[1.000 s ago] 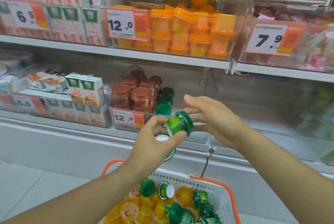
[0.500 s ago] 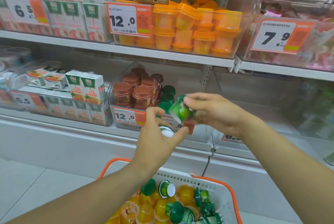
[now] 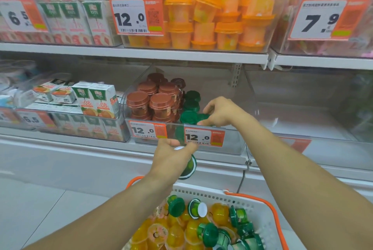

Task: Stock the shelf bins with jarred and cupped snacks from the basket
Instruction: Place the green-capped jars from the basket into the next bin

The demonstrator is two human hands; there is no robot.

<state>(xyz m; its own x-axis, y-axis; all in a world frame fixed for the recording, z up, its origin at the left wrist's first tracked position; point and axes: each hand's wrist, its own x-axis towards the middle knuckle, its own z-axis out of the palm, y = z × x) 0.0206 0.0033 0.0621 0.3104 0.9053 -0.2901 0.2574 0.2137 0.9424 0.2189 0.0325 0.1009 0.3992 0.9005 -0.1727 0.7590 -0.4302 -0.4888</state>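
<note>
My right hand [image 3: 221, 111] reaches over the front wall of the clear lower-shelf bin [image 3: 232, 145] and rests its fingers on a green-lidded cup [image 3: 202, 117] set beside other green cups [image 3: 191, 101]. Brown-lidded cups [image 3: 155, 98] fill the bin's left side. My left hand [image 3: 171, 158] is just below the bin's price tags, gripping another green cup [image 3: 188, 167] held on its side. Below, the white basket with orange handles [image 3: 260, 207] holds several green cups [image 3: 210, 233] and yellow jelly cups [image 3: 175, 235].
The upper shelf carries a clear bin of orange-lidded cups [image 3: 212, 21] and cartons [image 3: 66, 19] to its left. Juice cartons [image 3: 96, 100] sit left of the lower bin. A clear bin [image 3: 302, 108] to the right shows nothing inside. Pale floor [image 3: 40, 199] lies at lower left.
My right hand took the green cup from in front of the bin, moved it forward over the bin wall and lowered it among the green cups. My left hand dropped slightly with its cup.
</note>
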